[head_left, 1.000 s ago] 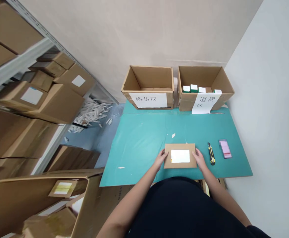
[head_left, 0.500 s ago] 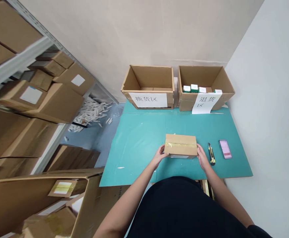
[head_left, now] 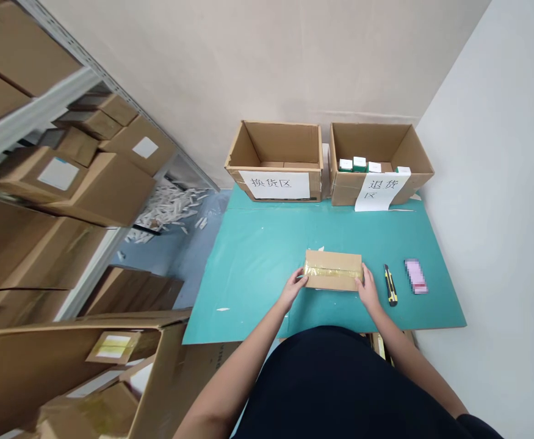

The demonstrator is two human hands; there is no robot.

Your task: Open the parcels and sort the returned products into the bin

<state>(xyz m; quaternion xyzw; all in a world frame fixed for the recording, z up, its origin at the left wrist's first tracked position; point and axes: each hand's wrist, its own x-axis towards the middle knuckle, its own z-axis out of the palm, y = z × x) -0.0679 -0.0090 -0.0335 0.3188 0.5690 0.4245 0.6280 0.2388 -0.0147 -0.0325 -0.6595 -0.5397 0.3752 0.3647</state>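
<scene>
A small cardboard box (head_left: 332, 280) with yellowish clear tape along its top is held at both ends over the green table. My left hand (head_left: 293, 286) grips its left end, the thumb at the near corner. At the other end, my right hand (head_left: 368, 288) is closed on the right side with the thumb on the near edge. Just right of that hand lies a yellow and black utility knife (head_left: 390, 285). A pink phone-like item (head_left: 415, 276), blurred out, lies farther right. The underside of the box is hidden.
Two labelled cartons stand at the back: a left carton (head_left: 274, 183) and a right carton (head_left: 346, 194) holding several small white-and-green boxes (head_left: 359, 163). Shelves of cardboard boxes (head_left: 120, 189) line the left. A big open carton (head_left: 166, 366) with parcels sits lower left of the green table (head_left: 248, 256).
The small box has tilted, so its taped top faces me more and its near side with the white label is mostly out of sight. My right hand has shifted onto its near corner.
</scene>
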